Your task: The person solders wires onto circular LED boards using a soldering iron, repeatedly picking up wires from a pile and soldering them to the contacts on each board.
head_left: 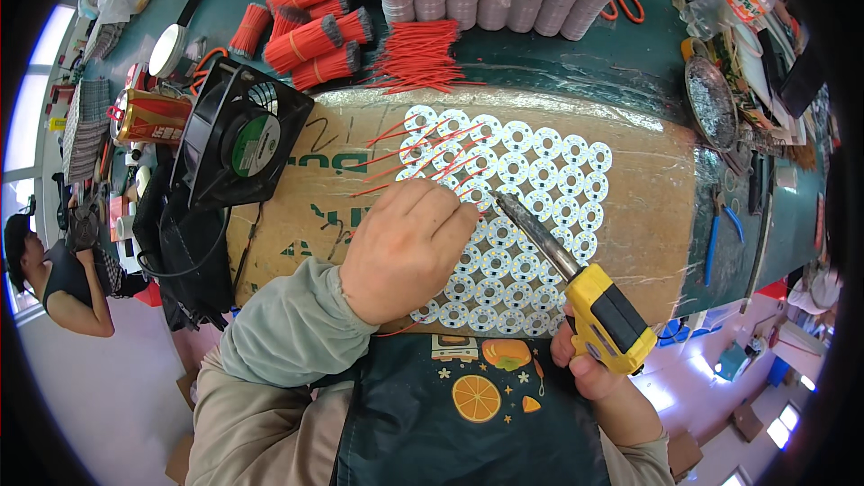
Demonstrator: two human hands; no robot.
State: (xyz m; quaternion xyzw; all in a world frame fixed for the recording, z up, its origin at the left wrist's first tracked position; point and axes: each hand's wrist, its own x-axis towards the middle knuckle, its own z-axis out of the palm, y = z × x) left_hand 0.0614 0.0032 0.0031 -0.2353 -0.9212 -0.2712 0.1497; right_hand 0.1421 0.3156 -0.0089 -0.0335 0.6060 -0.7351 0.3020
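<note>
From the head camera I see my right hand [601,362] wrapped around the yellow handle of a soldering iron [576,283], fingers closed tight on it. The iron's long axis runs from the handle at about 4 o'clock up toward 10 o'clock, and its metal tip ends near the middle of the sheet of round white boards [531,207], just beside the fingertips of my left hand [405,247].

That left hand lies palm down on the sheet, knuckles up, fingers curled toward the tip. I cannot tell whether it pinches a wire underneath, since the fingertips are hidden. Loose red wires [423,148] fan out from it toward 11 o'clock, lying over the upper-left boards.

The sheet rests on a taped cardboard pad [648,180]. My left forearm enters from 7 o'clock, the right from 5 o'clock. The left hand is nearer the wires.
</note>
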